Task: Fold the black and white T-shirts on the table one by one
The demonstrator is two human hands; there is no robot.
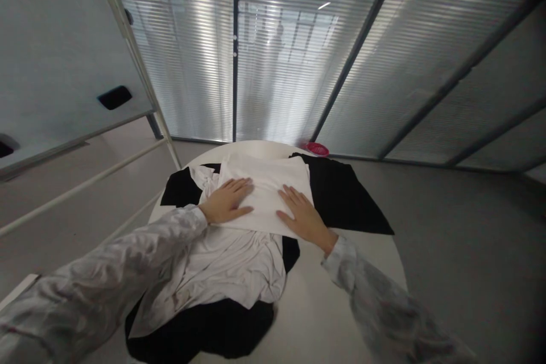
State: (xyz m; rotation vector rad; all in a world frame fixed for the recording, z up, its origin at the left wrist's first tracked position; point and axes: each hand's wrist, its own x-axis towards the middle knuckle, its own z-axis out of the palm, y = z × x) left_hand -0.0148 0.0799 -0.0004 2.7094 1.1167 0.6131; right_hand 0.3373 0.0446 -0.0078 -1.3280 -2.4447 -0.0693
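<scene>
A flat, folded-looking white cloth [267,173] lies across the middle of a round white table [333,307]. My left hand [228,200] rests palm down on its left part, fingers stretched out. On its right part my right hand [303,215] lies flat, the fingers a little spread. Just below the hands is a crumpled white garment [232,264], partly over black cloth [217,327]. To the right spreads a black garment [345,193], its left edge beside the white cloth. More black fabric [177,186] shows at the left.
At the table's far edge is a pink-red basket [317,149]. A whiteboard [55,40] on a white frame [85,195] stands to the left. Behind the table runs a glass partition with blinds [277,68]. Grey floor [460,227] lies to the right.
</scene>
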